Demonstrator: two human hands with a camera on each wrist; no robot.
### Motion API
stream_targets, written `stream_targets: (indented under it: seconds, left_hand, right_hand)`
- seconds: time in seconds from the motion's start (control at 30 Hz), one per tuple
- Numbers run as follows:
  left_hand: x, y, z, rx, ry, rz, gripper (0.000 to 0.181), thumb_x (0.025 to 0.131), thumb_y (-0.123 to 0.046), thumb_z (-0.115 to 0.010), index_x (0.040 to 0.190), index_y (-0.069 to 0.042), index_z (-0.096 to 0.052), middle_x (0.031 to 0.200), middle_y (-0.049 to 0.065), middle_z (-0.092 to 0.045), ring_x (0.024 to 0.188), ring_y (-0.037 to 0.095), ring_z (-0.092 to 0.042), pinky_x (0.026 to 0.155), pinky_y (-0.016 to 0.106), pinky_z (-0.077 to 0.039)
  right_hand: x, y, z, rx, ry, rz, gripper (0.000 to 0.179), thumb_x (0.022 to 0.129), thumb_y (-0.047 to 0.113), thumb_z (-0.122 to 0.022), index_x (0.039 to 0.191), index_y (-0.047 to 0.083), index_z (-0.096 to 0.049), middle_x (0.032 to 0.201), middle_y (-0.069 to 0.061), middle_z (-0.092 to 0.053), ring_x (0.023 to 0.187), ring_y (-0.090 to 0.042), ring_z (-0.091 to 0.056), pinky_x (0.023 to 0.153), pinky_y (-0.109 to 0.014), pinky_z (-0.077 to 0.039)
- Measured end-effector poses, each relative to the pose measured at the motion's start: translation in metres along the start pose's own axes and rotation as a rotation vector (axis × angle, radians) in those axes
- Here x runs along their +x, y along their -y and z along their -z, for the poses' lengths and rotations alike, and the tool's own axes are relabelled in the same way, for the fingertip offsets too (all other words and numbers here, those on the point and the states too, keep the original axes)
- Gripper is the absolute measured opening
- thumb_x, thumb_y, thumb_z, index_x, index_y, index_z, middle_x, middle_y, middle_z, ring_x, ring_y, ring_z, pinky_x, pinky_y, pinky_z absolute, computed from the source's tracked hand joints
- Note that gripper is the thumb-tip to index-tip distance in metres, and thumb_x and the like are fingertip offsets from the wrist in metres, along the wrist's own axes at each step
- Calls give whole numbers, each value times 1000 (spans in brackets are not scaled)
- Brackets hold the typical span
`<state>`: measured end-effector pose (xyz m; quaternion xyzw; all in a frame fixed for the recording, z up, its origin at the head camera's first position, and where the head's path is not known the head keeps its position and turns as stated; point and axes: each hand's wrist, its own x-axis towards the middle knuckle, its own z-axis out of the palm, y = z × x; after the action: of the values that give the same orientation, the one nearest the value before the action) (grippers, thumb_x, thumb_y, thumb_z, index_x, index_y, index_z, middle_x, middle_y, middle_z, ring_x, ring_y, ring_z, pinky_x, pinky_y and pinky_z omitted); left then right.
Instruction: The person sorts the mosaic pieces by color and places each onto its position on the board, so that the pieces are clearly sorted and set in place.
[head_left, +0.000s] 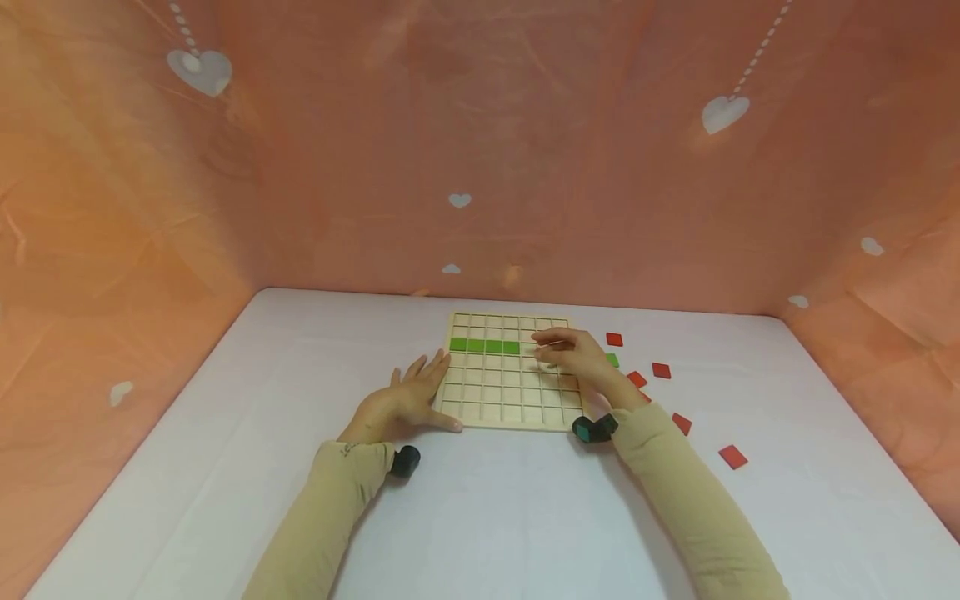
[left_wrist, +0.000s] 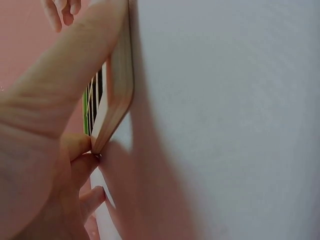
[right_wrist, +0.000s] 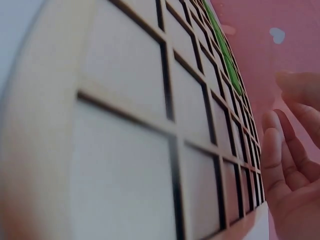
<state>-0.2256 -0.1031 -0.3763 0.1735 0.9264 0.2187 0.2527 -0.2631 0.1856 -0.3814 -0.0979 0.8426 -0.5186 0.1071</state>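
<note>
A pale wooden grid board [head_left: 512,412] lies on the white table, with several green square tiles [head_left: 485,346] side by side in one row from its left edge. My left hand [head_left: 408,400] rests at the board's near left corner, fingers spread along the left side. In the left wrist view, its thumb [left_wrist: 70,60] lies along the near edge of the board [left_wrist: 120,80]. Over the right part of the grid hovers my right hand [head_left: 573,354]. Between its thumb and fingers is a gap with nothing in it, as the right wrist view also shows.
Right of the board lie several loose red tiles [head_left: 661,370] and one green tile [head_left: 612,360], partly behind the right hand. The nearest red tile [head_left: 732,457] is set apart from the others. An orange curtain with white hearts [head_left: 525,167] encloses the table's back and sides.
</note>
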Motion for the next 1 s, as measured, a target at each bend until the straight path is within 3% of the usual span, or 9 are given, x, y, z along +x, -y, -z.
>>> stream_targets:
  seconds: [0.3, 0.6, 0.83, 1.0]
  left_hand:
    - [1, 2, 0, 5, -5, 2, 112, 78, -44, -76, 154, -6, -4, 162, 10, 2, 149, 34, 4, 117, 59, 4]
    - [-1, 2, 1, 13, -6, -12, 112, 78, -44, -76, 154, -3, -4, 162, 13, 2, 148, 38, 3, 115, 63, 4]
    - [0, 3, 1, 16, -5, -25, 112, 79, -45, -75, 154, -2, -3, 162, 15, 2, 148, 38, 3, 114, 64, 4]
    - [2, 2, 0, 22, -5, -40, 113, 79, -46, -75, 153, -1, -3, 161, 16, 2, 147, 39, 3, 113, 65, 4]
  right_hand:
    - [-6, -6, 12, -9, -34, -70, 40, 91, 14, -64, 129, 2, -58, 129, -17, -59, 109, -27, -60, 93, -38, -51]
    - [-18, -6, 25, -24, -52, -69, 44, 90, 18, -66, 130, 2, -57, 130, -19, -59, 111, -27, -59, 92, -34, -49]
    - [-20, -17, 34, -37, -82, -78, 45, 89, 19, -67, 128, 0, -58, 128, -19, -60, 96, -12, -61, 79, -27, -52]
    - [-24, -22, 42, -86, -104, -88, 44, 89, 18, -67, 128, 1, -58, 127, -20, -61, 100, -16, -63, 79, -28, -53]
